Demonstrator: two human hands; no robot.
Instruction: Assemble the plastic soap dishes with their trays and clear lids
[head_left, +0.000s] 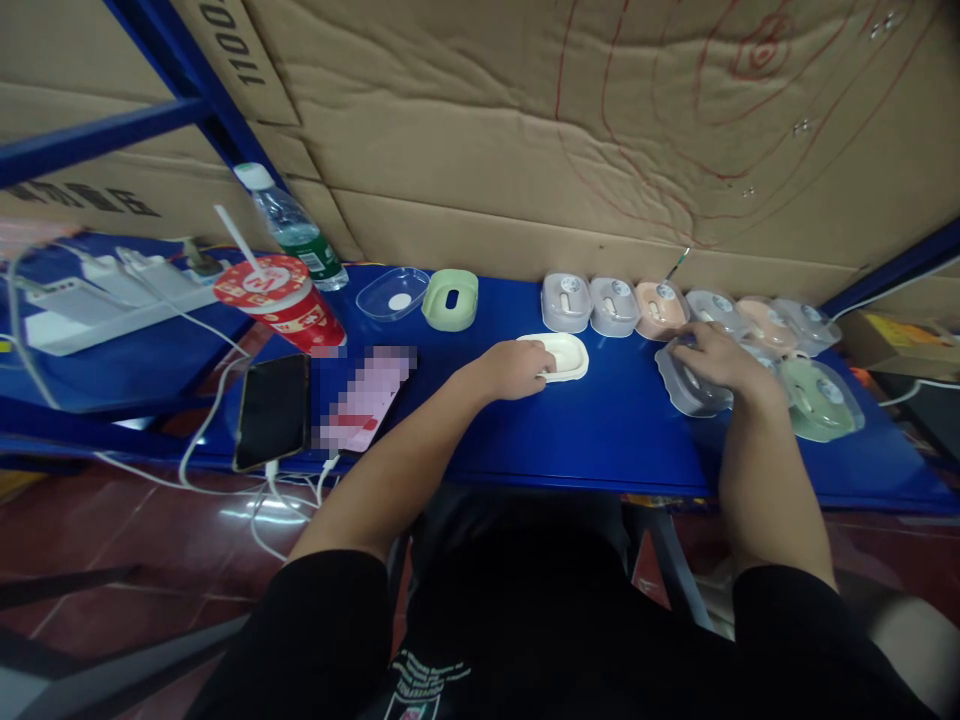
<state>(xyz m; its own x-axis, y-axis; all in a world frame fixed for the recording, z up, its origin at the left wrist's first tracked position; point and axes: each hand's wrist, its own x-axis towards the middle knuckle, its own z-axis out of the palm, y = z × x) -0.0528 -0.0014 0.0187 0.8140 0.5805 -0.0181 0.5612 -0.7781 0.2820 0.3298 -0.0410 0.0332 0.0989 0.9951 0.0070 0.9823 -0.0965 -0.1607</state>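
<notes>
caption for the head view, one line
Left hand on a white oval dish, right hand on a clear-lidded gray box.

Your head camera looks forward and down from above the near side of the blue table (pixel 592 445), close enough to take in your left hand (pixel 514 368) and right hand (pixel 714 354) together. Beyond the table you see cardboard (pixel 450 130); on its near side, your black shirt (pixel 525 615) and the floor (pixel 142 525).
</notes>
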